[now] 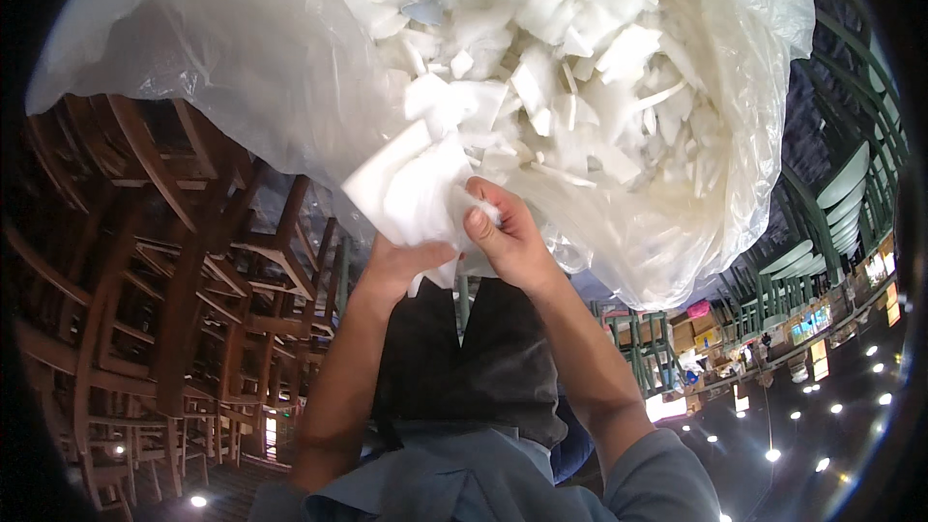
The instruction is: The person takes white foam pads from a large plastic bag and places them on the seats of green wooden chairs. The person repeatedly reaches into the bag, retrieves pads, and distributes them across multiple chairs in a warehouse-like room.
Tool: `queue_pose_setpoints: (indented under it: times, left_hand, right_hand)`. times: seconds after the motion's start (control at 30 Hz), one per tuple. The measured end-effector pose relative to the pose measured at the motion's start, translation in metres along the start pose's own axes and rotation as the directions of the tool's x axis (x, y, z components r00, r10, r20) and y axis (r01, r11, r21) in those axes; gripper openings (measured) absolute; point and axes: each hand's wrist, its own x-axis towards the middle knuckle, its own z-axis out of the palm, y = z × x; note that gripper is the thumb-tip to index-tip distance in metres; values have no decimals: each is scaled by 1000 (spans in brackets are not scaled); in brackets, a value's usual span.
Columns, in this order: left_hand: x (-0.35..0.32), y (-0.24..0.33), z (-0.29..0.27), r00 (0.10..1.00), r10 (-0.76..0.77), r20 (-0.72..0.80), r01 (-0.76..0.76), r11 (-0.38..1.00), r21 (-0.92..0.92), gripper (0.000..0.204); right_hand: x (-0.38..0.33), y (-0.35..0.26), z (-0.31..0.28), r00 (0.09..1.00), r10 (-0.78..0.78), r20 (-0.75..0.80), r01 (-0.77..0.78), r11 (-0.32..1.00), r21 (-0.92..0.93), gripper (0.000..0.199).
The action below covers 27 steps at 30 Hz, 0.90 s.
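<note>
Both my hands are together above my lap, at the near edge of a large clear plastic bag. My left hand is closed around the lower side of a white foam piece, its fingers mostly hidden beneath. With thumb and fingers, my right hand pinches a fluffy white bit at the right side of the same bundle. Inside the open bag lie many white foam scraps, some flat and thin, others torn and fluffy. A small bluish scrap shows among them.
Stacked brown wooden chair frames fill the left side. Green chairs stand in rows on the right. Farther off at the lower right are shelves with goods and several bright lamps.
</note>
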Motion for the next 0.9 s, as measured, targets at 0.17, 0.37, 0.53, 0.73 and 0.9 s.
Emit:
queue_pose_setpoints:
  times: [0.17,0.37,0.53,0.73,0.9]
  left_hand:
    - [2,-14,2,990,57,-126,-41,992,123,57]
    - [-2,-31,-24,889,19,-458,-12,1000,19,50]
    - [-20,-46,-39,880,124,-458,-107,992,63,53]
    - [-36,-47,-53,873,156,-462,-68,977,202,57]
    - [-29,-49,-54,906,139,-400,-39,968,246,59]
  right_hand:
    - [-6,0,-8,986,155,-55,-151,986,64,38]
    - [7,6,-57,618,-175,-767,-65,960,-272,39]
    - [77,27,-69,581,-787,-207,-151,146,-978,77]
    - [143,31,-51,925,-380,19,-21,-100,-995,58]
    - [133,29,-54,911,-407,62,74,13,-997,42]
